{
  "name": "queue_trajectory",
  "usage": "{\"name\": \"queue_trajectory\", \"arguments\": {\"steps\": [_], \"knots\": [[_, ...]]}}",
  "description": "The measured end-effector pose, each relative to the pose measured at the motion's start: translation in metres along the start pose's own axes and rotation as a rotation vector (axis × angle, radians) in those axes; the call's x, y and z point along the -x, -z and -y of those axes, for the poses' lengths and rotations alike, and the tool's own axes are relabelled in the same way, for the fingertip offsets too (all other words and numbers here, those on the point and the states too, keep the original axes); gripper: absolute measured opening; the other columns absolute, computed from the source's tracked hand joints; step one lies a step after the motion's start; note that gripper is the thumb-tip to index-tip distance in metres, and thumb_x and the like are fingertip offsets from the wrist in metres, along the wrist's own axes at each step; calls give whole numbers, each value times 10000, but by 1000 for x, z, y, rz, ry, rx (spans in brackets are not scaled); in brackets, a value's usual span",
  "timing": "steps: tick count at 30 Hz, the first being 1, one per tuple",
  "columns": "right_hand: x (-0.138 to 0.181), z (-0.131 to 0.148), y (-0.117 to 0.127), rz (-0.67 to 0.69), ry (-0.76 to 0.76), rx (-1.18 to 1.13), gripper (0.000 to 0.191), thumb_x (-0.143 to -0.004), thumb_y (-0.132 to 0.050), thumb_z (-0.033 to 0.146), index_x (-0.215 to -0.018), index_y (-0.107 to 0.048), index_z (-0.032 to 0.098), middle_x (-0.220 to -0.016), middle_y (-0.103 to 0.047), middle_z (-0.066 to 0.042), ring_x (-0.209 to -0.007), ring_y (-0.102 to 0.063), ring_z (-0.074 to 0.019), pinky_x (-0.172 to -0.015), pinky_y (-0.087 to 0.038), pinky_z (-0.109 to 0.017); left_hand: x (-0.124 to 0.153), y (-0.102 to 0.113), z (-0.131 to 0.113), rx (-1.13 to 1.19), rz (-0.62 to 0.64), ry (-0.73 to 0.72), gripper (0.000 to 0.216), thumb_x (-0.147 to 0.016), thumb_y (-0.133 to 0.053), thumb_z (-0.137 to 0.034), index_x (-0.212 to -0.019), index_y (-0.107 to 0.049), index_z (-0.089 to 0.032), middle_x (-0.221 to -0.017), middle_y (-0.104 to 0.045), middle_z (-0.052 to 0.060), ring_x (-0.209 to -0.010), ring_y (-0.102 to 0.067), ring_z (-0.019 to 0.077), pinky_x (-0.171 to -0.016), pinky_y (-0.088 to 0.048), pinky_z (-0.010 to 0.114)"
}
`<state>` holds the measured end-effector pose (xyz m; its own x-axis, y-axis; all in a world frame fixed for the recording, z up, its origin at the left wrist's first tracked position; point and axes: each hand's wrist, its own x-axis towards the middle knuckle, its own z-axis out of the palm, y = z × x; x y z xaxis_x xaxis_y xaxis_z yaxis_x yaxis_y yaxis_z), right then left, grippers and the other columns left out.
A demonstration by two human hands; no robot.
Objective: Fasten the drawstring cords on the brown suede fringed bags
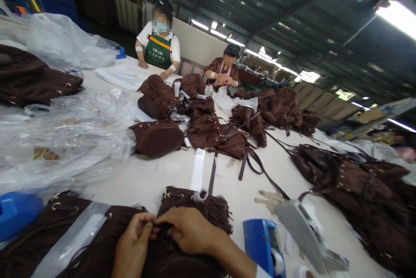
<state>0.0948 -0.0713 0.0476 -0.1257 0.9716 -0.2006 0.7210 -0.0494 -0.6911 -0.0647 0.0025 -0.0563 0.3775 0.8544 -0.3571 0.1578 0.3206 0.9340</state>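
A brown suede bag with fringe (195, 208) lies at the near edge of the white table (156, 178), right in front of me. My left hand (133, 243) and my right hand (190, 230) rest on top of it, fingertips pinched together on a small part of the bag between them. A white strip (198, 169) and a brown strap (212, 174) run away from the bag's top.
Several more brown fringed bags (208, 130) are piled across the table, with clear plastic bags (65, 130) at left. A blue and grey tool (263, 243) lies at my right, a blue object (16, 213) at left. Two people (159, 48) work at the far side.
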Motion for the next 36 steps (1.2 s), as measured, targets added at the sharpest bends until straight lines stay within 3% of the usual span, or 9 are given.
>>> {"name": "queue_trajectory", "arguments": {"steps": [3, 6, 10, 14, 17, 25, 30, 33, 36], "knots": [[17, 11, 16, 98, 25, -180, 337, -890, -535, 181, -1185, -672, 265, -1139, -716, -12, -1054, -657, -170, -922, -475, -243, 4, 1, -3, 11, -51, 6, 458, -664, -667, -596, -914, -609, -217, -874, -723, 34, -727, -696, 246, -651, -556, 336], [19, 10, 22, -98, -107, -315, 313, -960, -422, 212, -1155, -666, 228, -979, -728, -23, -869, -682, -146, -791, -519, -241, 9, 1, -15, -85, -90, -34, 462, -753, -598, -604, -1009, -591, -219, -673, -674, -11, -594, -648, 219, -542, -485, 297], [3, -2, 10, -354, -331, 85, 391, -893, -414, 79, -1221, -609, 168, -1065, -688, -102, -969, -660, -206, -888, -504, -318, 8, -5, -36, -334, -110, -198, 410, -889, -443, -569, -1069, -582, -228, -627, -642, -21, -601, -638, 213, -640, -484, 314], [-16, -8, -7, -180, -347, 420, 529, -811, -455, 20, -1321, -512, 148, -1201, -616, -150, -947, -672, -246, -808, -526, -338, -2, -16, -45, -770, 145, -351, 308, -904, -485, -409, -1136, -573, -227, -1118, -691, 84, -948, -680, 270, -801, -487, 350], [-24, -10, -9, -141, -426, 522, 335, -841, -459, 51, -1138, -589, 134, -1108, -633, -142, -850, -677, -244, -721, -519, -335, -10, -20, -37, -932, 250, -326, 281, -845, -537, -202, -1125, -556, -203, -1156, -681, 100, -1033, -661, 268, -856, -460, 343], [-20, -27, -11, -419, -445, 190, 224, -900, -412, 53, -1031, -564, 152, -939, -668, -80, -878, -644, -195, -804, -466, -291, -13, -14, -16, -408, 65, -131, 144, -904, -452, -375, -879, -505, -243, -546, -544, -52, -538, -573, 187, -560, -386, 283], [-19, -27, -12, -304, -358, 207, 291, -835, -547, 79, -1115, -577, 154, -1097, -643, -101, -984, -630, -223, -851, -460, -311, -19, -25, -7, -133, 159, -50, 378, -759, -598, -351, -1097, -529, -199, -969, -672, 40, -494, -582, 136, -510, -430, 283], [-21, -24, -11, -201, -391, 328, 207, -819, -547, 89, -1003, -619, 151, -1063, -638, -114, -908, -637, -241, -780, -461, -330, -20, -28, -9, -84, 197, -82, 436, -719, -642, -325, -1120, -549, -181, -980, -657, 39, -517, -581, 126, -543, -467, 285], [-24, -26, -13, -323, -407, 257, 140, -832, -555, 124, -952, -608, 171, -984, -649, -79, -872, -627, -220, -769, -444, -315, -19, -29, -9, -12, 138, -113, 558, -722, -678, -341, -1232, -505, -194, -1049, -654, 49, -536, -576, 115, -550, -476, 277]]}}
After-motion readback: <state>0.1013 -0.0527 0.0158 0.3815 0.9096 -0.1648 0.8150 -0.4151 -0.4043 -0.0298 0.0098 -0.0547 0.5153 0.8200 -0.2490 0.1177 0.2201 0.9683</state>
